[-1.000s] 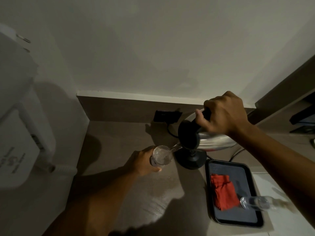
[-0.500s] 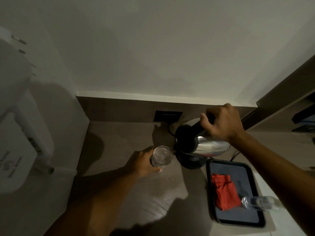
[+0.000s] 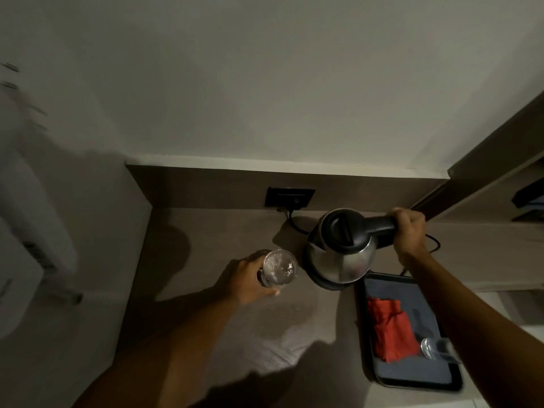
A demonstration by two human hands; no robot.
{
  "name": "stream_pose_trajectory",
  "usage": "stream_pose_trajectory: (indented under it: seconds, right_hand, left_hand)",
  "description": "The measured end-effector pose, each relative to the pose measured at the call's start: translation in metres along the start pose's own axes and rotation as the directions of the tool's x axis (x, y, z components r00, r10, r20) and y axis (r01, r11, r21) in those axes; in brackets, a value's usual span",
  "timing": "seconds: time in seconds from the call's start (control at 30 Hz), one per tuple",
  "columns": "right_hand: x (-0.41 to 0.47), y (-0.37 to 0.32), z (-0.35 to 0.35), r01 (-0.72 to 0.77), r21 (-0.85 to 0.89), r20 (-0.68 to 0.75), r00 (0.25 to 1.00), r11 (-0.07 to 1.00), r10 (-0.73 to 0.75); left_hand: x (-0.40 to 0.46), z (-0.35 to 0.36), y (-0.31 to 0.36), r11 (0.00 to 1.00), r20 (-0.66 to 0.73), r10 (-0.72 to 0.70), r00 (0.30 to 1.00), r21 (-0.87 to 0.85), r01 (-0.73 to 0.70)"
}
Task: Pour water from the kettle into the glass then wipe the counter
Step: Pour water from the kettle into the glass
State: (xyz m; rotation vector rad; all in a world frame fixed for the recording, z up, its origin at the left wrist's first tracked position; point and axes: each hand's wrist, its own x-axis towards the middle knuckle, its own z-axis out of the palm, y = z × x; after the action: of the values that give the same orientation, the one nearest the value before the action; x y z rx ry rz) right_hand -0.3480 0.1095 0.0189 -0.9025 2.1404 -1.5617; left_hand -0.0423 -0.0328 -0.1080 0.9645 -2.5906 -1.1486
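Head view: kettle (image 3: 338,254) is gripped by the right hand (image 3: 409,234), fingers wrapped round the black handle (image 3: 378,228). Kettle is roughly upright, over or on its black base (image 3: 323,282); contact can't be confirmed. Lid is closed, steel body is lit from the front. It sits near the back edge of the tabletop (image 3: 206,237), just below the wall socket (image 3: 290,197), with a cord (image 3: 294,223) running from socket to base.

Glass (image 3: 278,267) is held by the left hand (image 3: 250,278), fingers closed around its side, just left of the kettle, not touching it. Water and bubbles are seen inside. Whether the glass rests on the tabletop can't be told.

Dark tray (image 3: 412,378) is placed at the right edge, in front of the kettle. Red cloth (image 3: 390,331) and a second glass (image 3: 434,348), lying on its side, are in it.
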Motion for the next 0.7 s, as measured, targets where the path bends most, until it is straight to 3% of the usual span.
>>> stream_pose_trajectory:
  seconds: [0.27,0.47,0.7]
  right_hand:
    - [0.007,0.050,-0.017,-0.197,0.080,-0.085,0.975,0.977,0.204]
    - [0.017,0.052,-0.018,-0.126,-0.055,0.010,0.992,0.991,0.126]
    - [0.015,0.062,-0.026,-0.144,-0.114,-0.002,0.989,0.983,0.145]
  left_hand:
    - [0.002,0.004,-0.001,0.999,0.039,-0.033,0.999,0.005,0.032]
    - [0.002,0.004,-0.002,1.000,0.036,-0.029,0.999,-0.003,0.029]
    - [0.003,0.006,-0.002,1.000,0.034,-0.015,0.999,-0.004,0.015]
